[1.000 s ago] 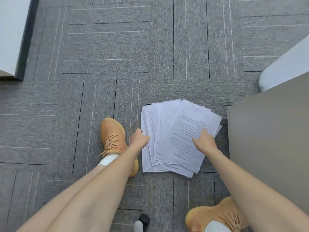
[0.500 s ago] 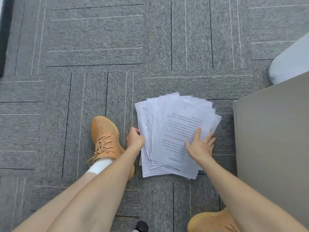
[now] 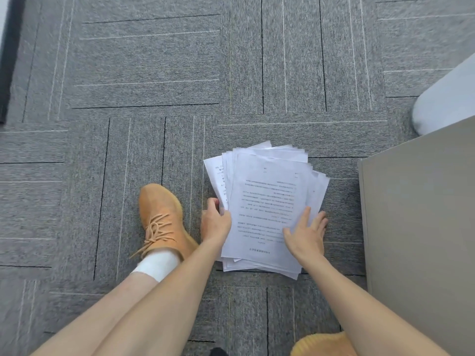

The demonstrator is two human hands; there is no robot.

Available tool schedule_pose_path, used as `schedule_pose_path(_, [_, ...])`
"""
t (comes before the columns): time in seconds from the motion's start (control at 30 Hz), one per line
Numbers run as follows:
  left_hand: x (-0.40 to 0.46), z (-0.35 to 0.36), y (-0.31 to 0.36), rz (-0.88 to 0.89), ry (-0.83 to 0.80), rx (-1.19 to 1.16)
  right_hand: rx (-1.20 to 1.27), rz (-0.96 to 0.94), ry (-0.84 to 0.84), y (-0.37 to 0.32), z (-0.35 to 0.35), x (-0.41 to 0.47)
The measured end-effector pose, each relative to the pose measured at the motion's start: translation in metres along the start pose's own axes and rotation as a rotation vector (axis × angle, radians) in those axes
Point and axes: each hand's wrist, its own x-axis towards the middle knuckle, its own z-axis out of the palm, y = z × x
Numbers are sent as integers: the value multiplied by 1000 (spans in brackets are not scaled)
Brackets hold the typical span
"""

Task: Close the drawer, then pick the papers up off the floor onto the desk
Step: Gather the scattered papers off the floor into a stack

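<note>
Head view. Papers (image 3: 264, 209) on grey carpet floor (image 3: 154, 73), loosely fanned in one pile, between orange shoe (image 3: 160, 219) and grey cabinet side (image 3: 421, 227). Long axis of pile laid roughly away from wearer, far end tipped slightly rightward; printed lines across short width, top sheet's text upside down as seen from above. Upper corners splayed out leftward and rightward, lower edges stepped near bottom right corner.

Left hand (image 3: 214, 222) at pile's left edge, fingers curled loosely around it, thumb tip on top sheet; pinched on sheets or only pressed against them, could not tell. Right hand (image 3: 305, 235) spread flat and open, palm down on lower right part of top sheet, fingers (image 3: 304, 217) fanned toward far end, nothing gripped.

White rounded desk edge (image 3: 447, 98) at upper right, well apart from pile. Second orange shoe (image 3: 321, 345) at bottom edge, partly cut off.
</note>
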Motion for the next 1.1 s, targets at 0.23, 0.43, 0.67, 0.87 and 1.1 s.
schedule_pose_path(0.23, [-6,2,3,-172,-179,-127,139,-21,11,-11,16,-21])
schedule_pose_path(0.43, [-5,3,0,-137,-234,-179,354,-8,123,-8,7,-27])
schedule_pose_path(0.67, [-5,-3,-3,-293,-475,-547,560,37,157,0,-10,-19])
schedule_pose_path(0.87, [-5,-20,6,-322,-580,-600,480,179,9,7,-30,-10])
schedule_pose_path(1.1, [-17,-60,31,-245,-549,-644,725,176,-114,-26,-74,-19])
